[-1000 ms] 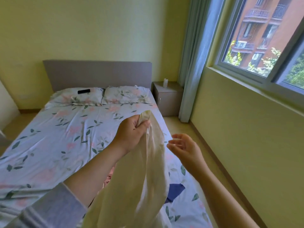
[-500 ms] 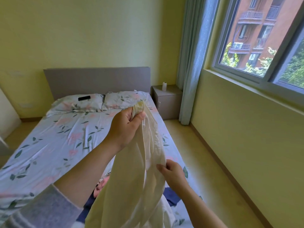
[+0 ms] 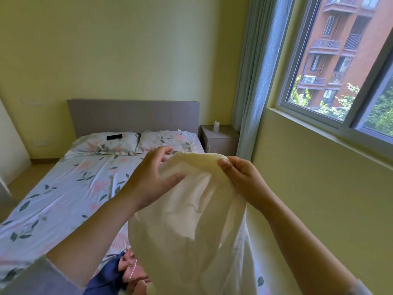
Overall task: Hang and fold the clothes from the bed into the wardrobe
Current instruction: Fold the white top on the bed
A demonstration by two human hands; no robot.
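A thin cream garment (image 3: 191,226) hangs in front of me above the foot of the bed (image 3: 63,199). My left hand (image 3: 155,179) grips its top edge on the left, thumb pressed on the cloth. My right hand (image 3: 240,177) pinches the same edge on the right, so the fabric stretches between both hands. Below it, on the floral sheet, lie a dark blue garment (image 3: 106,277) and a pinkish garment (image 3: 134,271), partly hidden by the cream cloth. The wardrobe is not in view.
Two pillows lie at the headboard (image 3: 131,116), with a black phone (image 3: 114,137) on the left one. A grey nightstand (image 3: 219,139) stands right of the bed beside a pale curtain (image 3: 253,81). A window (image 3: 340,60) fills the right wall. A narrow floor strip runs along that wall.
My right hand rose from low on the cloth and took hold of the top edge. The garment is now spread between both hands rather than hanging from the left alone.
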